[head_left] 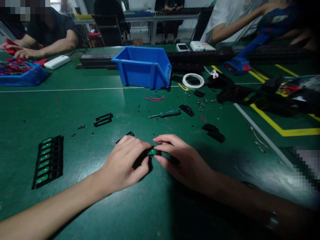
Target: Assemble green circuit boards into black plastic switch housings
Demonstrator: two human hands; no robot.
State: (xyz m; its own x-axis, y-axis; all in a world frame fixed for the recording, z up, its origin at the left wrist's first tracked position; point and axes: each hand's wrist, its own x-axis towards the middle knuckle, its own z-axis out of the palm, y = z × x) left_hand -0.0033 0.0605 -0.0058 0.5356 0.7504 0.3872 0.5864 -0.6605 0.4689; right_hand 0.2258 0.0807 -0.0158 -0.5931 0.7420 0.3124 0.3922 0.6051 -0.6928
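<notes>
Close to the front of the green table [95,213], my left hand [127,160] and my right hand [182,160] meet over a small black part with a green face [152,152]. Fingertips of both hands pinch it from either side, and most of it is hidden behind them. Just beyond my left knuckles a flat black piece [128,134] pokes out. To the left lies a black strip [60,156] holding a row of several green pieces. A black open frame [103,120] rests farther back.
A blue bin [142,71] stands mid-table. Before it lie a screwdriver [167,113], red wires [155,98], loose screws [203,104] and black pieces [213,132]. A white ring [193,80] is beyond. Two people sit across; a blue power tool [237,65] is back right.
</notes>
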